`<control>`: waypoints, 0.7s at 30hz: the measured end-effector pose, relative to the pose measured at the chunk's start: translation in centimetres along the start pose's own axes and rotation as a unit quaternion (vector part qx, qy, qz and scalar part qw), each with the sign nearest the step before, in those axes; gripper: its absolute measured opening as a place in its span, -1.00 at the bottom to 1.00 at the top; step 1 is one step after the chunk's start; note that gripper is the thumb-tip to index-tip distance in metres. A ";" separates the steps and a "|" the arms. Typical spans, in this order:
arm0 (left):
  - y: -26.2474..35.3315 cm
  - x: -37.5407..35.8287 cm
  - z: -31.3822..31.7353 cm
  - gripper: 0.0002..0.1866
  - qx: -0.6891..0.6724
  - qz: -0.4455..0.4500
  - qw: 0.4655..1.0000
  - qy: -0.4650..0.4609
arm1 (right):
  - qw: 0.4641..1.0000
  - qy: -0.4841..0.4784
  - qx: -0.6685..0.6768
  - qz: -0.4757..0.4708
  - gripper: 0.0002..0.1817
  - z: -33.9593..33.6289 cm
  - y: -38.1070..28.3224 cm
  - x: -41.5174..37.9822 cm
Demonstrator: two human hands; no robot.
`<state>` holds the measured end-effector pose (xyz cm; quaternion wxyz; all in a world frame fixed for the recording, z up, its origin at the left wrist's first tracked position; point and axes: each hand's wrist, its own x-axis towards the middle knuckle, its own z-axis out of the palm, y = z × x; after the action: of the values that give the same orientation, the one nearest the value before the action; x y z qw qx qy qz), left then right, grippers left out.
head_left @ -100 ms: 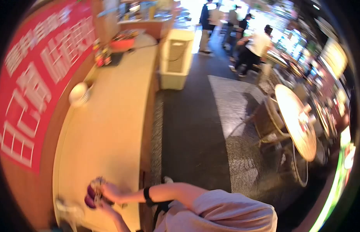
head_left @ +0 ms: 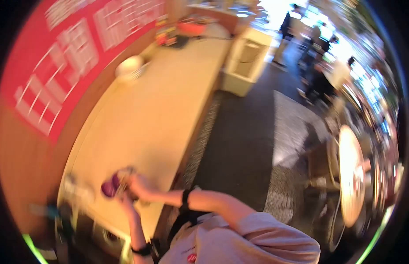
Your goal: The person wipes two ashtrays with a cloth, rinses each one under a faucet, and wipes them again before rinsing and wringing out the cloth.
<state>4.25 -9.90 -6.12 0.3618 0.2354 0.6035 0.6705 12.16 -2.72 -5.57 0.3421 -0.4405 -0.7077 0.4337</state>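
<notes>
A purple, rounded thing (head_left: 110,187) is held over the near end of the long wooden counter (head_left: 143,127); blur hides its exact kind. My right hand (head_left: 136,184) is closed about its right side, where something pale and patterned shows. From below, my left hand (head_left: 124,196) grips the same thing, its fingers near those of the right. Black bands circle both of my arms. Left of the hands, a blurred whitish object (head_left: 79,191) sits at the counter's edge.
Along the wall side stands a white round object (head_left: 130,68). Farther off are a red container (head_left: 191,28) and small bottles (head_left: 166,36). A pale air cooler (head_left: 246,61) stands past the counter's end. To the right are a round table (head_left: 350,176), chairs and several people.
The view has turned, so counter and hands sit higher in the picture and the far end has shifted right. Both hands still hold the purple thing; more of my left arm shows.
</notes>
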 end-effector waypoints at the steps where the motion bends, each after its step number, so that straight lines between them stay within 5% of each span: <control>1: 0.1 -3.7 1.7 -0.54 -0.014 -0.055 0.998 -0.019 | 0.996 -0.047 0.075 0.033 -0.83 -5.2 -2.0 -3.7; 4: 1.5 -6.0 -0.6 -0.42 0.033 -0.013 0.997 -0.074 | 0.996 -0.039 0.058 0.053 -0.88 -4.3 -0.8 -4.5; 5: 0.7 -6.1 -1.9 -0.40 0.084 0.014 0.994 -0.069 | 0.994 -0.075 -0.052 0.054 -0.69 -4.5 -0.6 -4.9; 10: 3.8 -7.3 -6.1 -0.33 0.209 0.053 0.975 -0.061 | 0.993 -0.108 -0.052 -0.004 -0.52 -2.8 1.6 -4.7; 17: 7.5 -9.3 -8.6 -0.62 0.052 0.047 0.993 -0.091 | 0.983 -0.159 0.091 -0.006 -0.73 -1.8 0.9 -5.4; 21: 7.8 -8.1 -8.4 -0.58 -0.109 0.032 0.983 -0.142 | 0.960 -0.220 0.170 0.021 -0.72 -0.1 -1.3 -5.4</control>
<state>1.49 -21.57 1.16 0.4459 0.3064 0.4615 0.7030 13.81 -7.93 -4.92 0.2391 -0.2841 -0.6718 0.6410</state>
